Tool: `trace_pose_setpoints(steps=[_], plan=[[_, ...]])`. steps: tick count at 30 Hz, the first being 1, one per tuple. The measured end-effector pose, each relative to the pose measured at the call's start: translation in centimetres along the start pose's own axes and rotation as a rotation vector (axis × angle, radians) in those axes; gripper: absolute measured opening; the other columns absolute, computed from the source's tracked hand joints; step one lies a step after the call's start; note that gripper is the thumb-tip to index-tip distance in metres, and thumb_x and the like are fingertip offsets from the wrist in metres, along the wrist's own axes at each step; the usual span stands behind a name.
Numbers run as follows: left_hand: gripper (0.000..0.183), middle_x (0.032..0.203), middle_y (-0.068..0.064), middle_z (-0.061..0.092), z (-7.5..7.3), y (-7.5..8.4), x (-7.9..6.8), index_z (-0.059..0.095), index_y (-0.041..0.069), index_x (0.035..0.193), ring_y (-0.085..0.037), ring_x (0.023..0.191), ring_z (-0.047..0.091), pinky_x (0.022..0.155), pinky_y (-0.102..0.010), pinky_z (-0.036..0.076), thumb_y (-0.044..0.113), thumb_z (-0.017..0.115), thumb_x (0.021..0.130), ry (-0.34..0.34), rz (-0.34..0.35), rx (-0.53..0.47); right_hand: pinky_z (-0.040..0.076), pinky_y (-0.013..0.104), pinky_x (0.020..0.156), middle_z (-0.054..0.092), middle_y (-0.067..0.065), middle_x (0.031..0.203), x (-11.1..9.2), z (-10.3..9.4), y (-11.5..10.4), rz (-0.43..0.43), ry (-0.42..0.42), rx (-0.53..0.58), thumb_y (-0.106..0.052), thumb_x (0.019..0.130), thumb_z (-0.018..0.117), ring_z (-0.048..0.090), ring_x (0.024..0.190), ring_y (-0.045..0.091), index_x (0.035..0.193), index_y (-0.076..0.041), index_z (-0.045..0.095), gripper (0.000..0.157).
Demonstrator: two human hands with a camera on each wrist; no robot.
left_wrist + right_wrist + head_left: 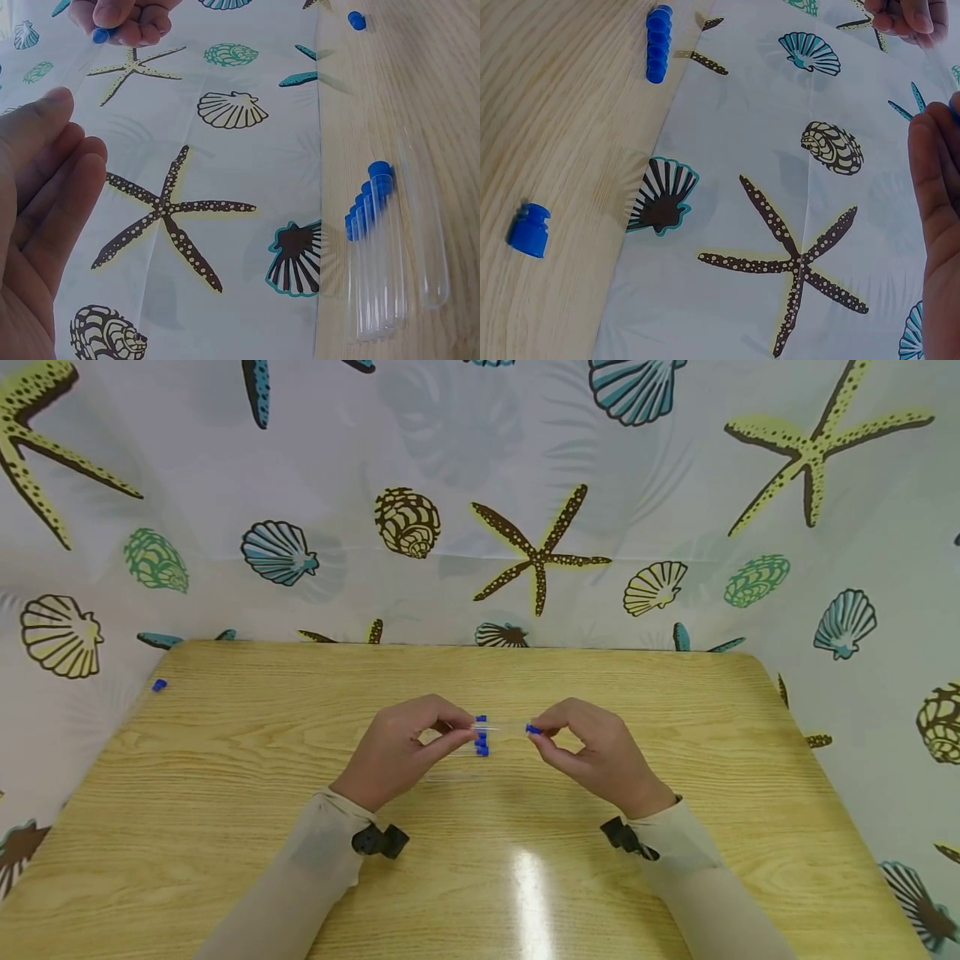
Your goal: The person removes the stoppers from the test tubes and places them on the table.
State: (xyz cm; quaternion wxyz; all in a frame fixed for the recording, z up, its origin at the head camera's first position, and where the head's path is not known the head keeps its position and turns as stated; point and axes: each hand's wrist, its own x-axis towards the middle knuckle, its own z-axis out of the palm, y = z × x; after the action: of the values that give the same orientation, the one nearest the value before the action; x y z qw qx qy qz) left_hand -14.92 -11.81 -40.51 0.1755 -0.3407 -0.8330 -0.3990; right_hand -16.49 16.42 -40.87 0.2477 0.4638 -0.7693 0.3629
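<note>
In the head view my left hand point(408, 743) pinches a clear test tube point(498, 727) between thumb and fingers, holding it level above the table. My right hand point(588, 743) pinches a blue cap point(533, 729) at the tube's right end. Whether the cap is seated in the tube or only at its mouth, I cannot tell. Below the hands lies a row of capped test tubes point(375, 262), several side by side, their blue caps point(658, 45) lined up. Beside that row, an uncapped clear tube point(424, 225) lies on the wood.
A wooden table point(262, 727) spreads under both arms. One or more loose blue caps point(159, 685) lie near its far left corner. A white cloth point(337, 468) printed with shells and starfish hangs behind the table and along its sides.
</note>
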Motion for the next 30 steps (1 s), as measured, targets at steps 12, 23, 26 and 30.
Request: trace_pose_setpoints(steps=[12, 23, 26, 30], plan=[[0.012, 0.098, 0.008, 0.074, -0.2, -0.1, 0.1, 0.078, 0.016, 0.106, -0.004, 0.086, 0.069, 0.06, -0.022, 0.056, 0.017, 0.079, 0.093, 0.019, -0.039, -0.006, 0.057, 0.028, 0.07, 0.072, 0.004, 0.092, 0.1, -0.2, 0.2, -0.008, 0.028, -0.009, -0.029, 0.105, 0.062, 0.065, 0.078, 0.015, 0.102, -0.007, 0.07, 0.024], [0.015, 0.1, 0.008, 0.074, -0.2, -0.8, 0.0, 0.078, 0.016, 0.105, -0.006, 0.083, 0.068, 0.07, -0.031, 0.061, 0.027, 0.078, 0.095, -0.002, -0.118, 0.057, 0.059, 0.032, 0.07, 0.071, 0.005, 0.097, -0.2, -0.2, 1.1, 0.042, -0.012, -0.049, -0.011, 0.098, 0.072, 0.065, 0.082, 0.018, 0.104, -0.007, 0.071, 0.007], [0.016, 0.098, 0.007, 0.072, -0.2, -1.0, 0.1, 0.079, 0.015, 0.105, -0.009, 0.085, 0.067, 0.069, -0.03, 0.06, 0.028, 0.078, 0.095, 0.002, -0.095, 0.09, 0.059, 0.034, 0.07, 0.07, 0.005, 0.098, -0.3, -0.3, 1.4, 0.061, -0.028, -0.067, -0.002, 0.092, 0.076, 0.064, 0.083, 0.018, 0.103, -0.007, 0.071, 0.013], [0.015, 0.095, 0.008, 0.071, -0.2, -1.3, 0.1, 0.08, 0.016, 0.105, -0.012, 0.083, 0.066, 0.066, -0.027, 0.058, 0.027, 0.079, 0.094, 0.018, -0.071, 0.12, 0.058, 0.037, 0.067, 0.069, 0.005, 0.098, -0.5, -0.3, 1.9, 0.08, -0.043, -0.099, -0.001, 0.09, 0.077, 0.063, 0.084, 0.019, 0.104, -0.007, 0.072, 0.017]])
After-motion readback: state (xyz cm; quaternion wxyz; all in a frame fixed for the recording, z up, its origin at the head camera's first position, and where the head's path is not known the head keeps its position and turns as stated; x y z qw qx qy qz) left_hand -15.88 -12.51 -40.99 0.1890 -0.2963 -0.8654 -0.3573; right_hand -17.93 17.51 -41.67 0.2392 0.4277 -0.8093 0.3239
